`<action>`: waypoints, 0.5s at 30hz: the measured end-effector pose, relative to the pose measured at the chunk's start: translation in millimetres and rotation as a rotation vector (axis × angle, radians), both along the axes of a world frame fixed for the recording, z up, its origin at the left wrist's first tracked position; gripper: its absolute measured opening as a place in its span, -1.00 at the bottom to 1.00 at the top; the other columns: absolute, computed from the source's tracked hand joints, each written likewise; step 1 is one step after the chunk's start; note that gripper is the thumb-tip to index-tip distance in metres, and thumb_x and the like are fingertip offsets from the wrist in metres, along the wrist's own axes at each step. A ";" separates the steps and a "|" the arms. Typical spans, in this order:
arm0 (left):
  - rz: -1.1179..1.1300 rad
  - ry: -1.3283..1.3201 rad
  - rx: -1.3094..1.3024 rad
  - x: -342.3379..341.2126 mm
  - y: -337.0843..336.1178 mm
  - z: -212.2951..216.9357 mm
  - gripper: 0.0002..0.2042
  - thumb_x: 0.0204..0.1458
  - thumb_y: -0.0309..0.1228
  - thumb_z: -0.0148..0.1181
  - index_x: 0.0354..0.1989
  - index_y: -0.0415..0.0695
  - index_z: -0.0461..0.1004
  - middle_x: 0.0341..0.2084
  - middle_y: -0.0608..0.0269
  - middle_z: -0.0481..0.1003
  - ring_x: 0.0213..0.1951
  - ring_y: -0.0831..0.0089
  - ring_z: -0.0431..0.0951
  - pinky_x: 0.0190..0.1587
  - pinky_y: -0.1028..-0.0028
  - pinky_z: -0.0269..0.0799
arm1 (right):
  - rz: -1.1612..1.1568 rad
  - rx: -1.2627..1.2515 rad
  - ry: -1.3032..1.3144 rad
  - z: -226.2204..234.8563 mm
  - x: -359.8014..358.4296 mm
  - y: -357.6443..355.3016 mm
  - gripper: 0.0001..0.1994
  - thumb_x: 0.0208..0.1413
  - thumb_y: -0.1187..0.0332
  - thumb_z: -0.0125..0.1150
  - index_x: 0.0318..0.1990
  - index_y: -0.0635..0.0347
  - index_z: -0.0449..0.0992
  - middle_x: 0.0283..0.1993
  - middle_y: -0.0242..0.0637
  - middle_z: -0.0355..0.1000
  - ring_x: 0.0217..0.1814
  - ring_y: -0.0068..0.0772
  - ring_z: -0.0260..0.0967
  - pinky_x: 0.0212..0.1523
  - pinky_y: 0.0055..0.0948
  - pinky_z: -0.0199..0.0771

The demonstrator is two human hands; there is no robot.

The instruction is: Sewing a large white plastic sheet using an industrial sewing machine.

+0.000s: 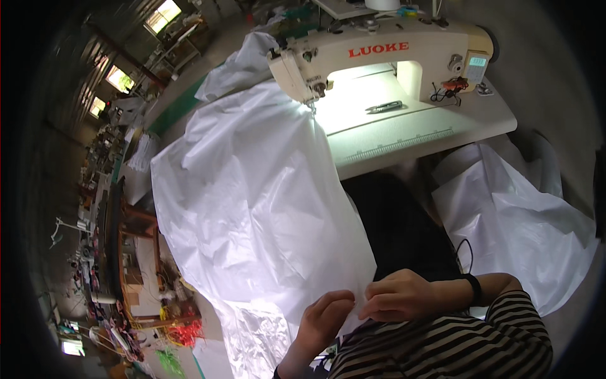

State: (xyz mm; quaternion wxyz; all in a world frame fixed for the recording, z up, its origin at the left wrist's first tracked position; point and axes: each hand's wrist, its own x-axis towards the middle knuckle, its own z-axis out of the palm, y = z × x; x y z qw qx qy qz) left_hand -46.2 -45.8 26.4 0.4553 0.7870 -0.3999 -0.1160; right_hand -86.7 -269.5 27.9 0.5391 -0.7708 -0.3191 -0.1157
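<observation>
A large white plastic-like sheet (252,196) hangs from the sewing machine (385,54) down over my lap. Its upper edge lies under the needle area. Close to my body, my left hand (325,319) is closed on the sheet's near edge, fingers curled. My right hand (398,295), with a black band at the wrist, pinches the same edge just beside it. The two hands nearly touch. What exactly lies between the fingertips is partly hidden.
Thread snips (384,107) lie on the lit machine bed (404,136). More white sheeting (511,221) is heaped at the right. A wooden frame (140,221) stands at the left, near red strands (186,331) on the floor. A crinkled silvery sheet (255,341) lies below.
</observation>
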 end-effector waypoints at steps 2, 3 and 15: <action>0.014 0.072 0.031 -11.3 3.7 -6.2 -0.85 0.00 -0.63 0.16 -0.24 -0.18 0.48 -0.22 0.09 0.51 -0.23 0.18 0.59 -0.21 0.38 0.53 | 0.009 -0.126 -0.081 -2.7 -1.2 5.8 -0.86 0.05 0.38 0.27 -0.22 0.03 0.53 -0.40 -0.43 0.33 -0.47 -0.49 0.43 -0.52 -0.53 0.48; 0.057 0.135 0.020 -15.9 3.8 -9.8 -0.85 0.01 -0.64 0.16 -0.23 -0.20 0.48 -0.23 0.09 0.51 -0.23 0.20 0.59 -0.20 0.39 0.51 | 0.023 -0.128 -0.099 -3.6 -1.5 8.8 -0.86 0.05 0.38 0.27 -0.22 0.03 0.53 -0.40 -0.43 0.33 -0.47 -0.49 0.43 -0.52 -0.53 0.48; 0.396 0.183 -0.176 -40.9 -3.2 -11.6 -0.87 0.04 -0.69 0.15 -0.26 -0.24 0.49 -0.19 0.06 0.56 -0.19 0.27 0.61 -0.16 0.44 0.49 | -0.043 -0.406 -0.451 8.7 -12.6 13.9 -0.88 0.00 0.31 0.18 -0.33 0.07 0.40 -0.36 -0.39 0.38 -0.29 -0.50 0.48 -0.24 -0.51 0.59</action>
